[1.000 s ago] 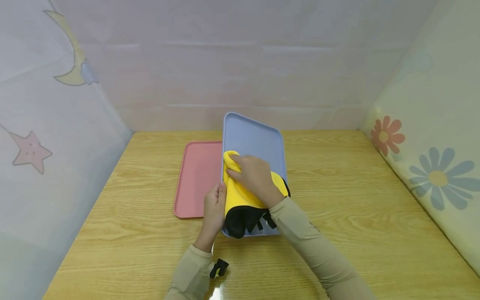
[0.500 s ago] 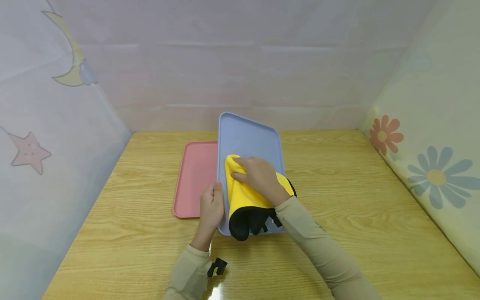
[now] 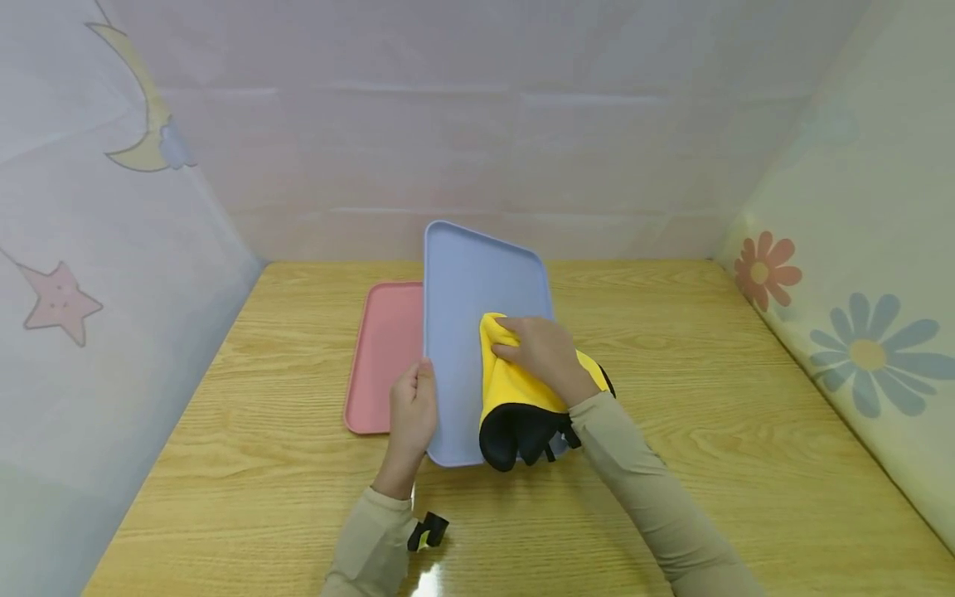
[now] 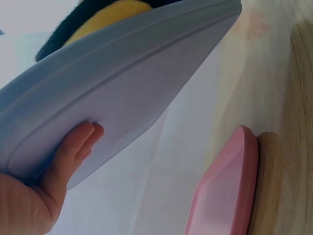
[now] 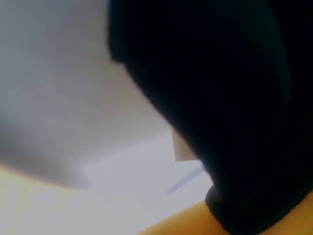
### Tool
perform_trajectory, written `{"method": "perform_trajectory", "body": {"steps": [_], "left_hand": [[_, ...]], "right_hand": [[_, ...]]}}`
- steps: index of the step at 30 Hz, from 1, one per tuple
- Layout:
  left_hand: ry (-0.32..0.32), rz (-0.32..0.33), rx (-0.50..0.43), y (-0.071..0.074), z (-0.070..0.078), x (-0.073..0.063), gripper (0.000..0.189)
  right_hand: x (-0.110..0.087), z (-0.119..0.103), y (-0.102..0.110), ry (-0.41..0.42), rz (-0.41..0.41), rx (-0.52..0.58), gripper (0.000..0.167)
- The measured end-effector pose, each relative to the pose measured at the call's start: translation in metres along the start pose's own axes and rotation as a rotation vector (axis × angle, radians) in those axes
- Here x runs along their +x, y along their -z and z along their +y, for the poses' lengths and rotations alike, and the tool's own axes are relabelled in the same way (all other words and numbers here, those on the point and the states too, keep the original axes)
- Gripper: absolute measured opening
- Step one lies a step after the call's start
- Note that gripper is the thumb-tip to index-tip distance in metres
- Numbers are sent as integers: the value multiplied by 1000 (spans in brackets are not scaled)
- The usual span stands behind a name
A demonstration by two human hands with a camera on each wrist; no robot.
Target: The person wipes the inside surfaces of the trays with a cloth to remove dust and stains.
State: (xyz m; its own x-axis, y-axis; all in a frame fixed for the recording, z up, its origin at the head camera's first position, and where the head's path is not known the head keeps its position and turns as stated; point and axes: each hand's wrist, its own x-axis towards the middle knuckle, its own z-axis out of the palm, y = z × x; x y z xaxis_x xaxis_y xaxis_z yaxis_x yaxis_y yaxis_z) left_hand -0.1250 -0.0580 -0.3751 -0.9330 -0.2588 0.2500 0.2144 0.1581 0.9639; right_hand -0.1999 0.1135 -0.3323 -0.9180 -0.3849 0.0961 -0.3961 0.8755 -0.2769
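Note:
A blue rectangular tray [image 3: 462,290] is held up at a tilt above the table. My left hand [image 3: 413,406] grips its left edge, thumb on the face; in the left wrist view the fingers [image 4: 73,152] lie against the underside. On the tray's inner face my right hand [image 3: 545,352] holds a yellow cloth [image 3: 511,385] with black edging and a dark reverse side. The cloth drapes over the tray's lower right part and hides it. In the right wrist view the dark cloth [image 5: 210,98] covers much of the frame, blurred, and hides the right fingers.
A pink tray [image 3: 380,365] lies on the wooden table [image 3: 709,398], partly behind the blue tray. A black strap piece [image 3: 429,531] is by the left sleeve. Printed fabric walls [image 3: 477,149] stand behind and at both sides.
My right hand and the yellow cloth have slid right across the tray, away from its left edge, baring more of its face. The blue tray and left hand have shifted slightly left.

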Motion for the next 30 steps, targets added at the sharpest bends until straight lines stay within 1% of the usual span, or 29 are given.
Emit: {"method": "perform_trajectory", "body": {"steps": [5, 10, 14, 18, 23, 26, 30], "left_hand": [[-15, 21, -4, 2, 2, 0, 38], [-11, 41, 1, 5, 4, 1, 38], [-3, 53, -10, 7, 6, 1, 38], [-24, 60, -17, 8, 6, 2, 39], [-53, 47, -27, 8, 5, 2, 39], [-46, 38, -31, 8, 4, 3, 39], [-45, 36, -31, 9, 5, 3, 38]], "right_hand": [[-1, 14, -3, -34, -23, -3, 43], [-2, 27, -5, -80, -51, 11, 44], [-4, 37, -7, -130, -76, -3, 45], [-5, 45, -10, -171, -84, -17, 46], [-6, 49, -15, -184, -68, -13, 46], [-7, 49, -18, -189, -59, 0, 47], [-7, 49, -21, -167, -30, 8, 48]]}}
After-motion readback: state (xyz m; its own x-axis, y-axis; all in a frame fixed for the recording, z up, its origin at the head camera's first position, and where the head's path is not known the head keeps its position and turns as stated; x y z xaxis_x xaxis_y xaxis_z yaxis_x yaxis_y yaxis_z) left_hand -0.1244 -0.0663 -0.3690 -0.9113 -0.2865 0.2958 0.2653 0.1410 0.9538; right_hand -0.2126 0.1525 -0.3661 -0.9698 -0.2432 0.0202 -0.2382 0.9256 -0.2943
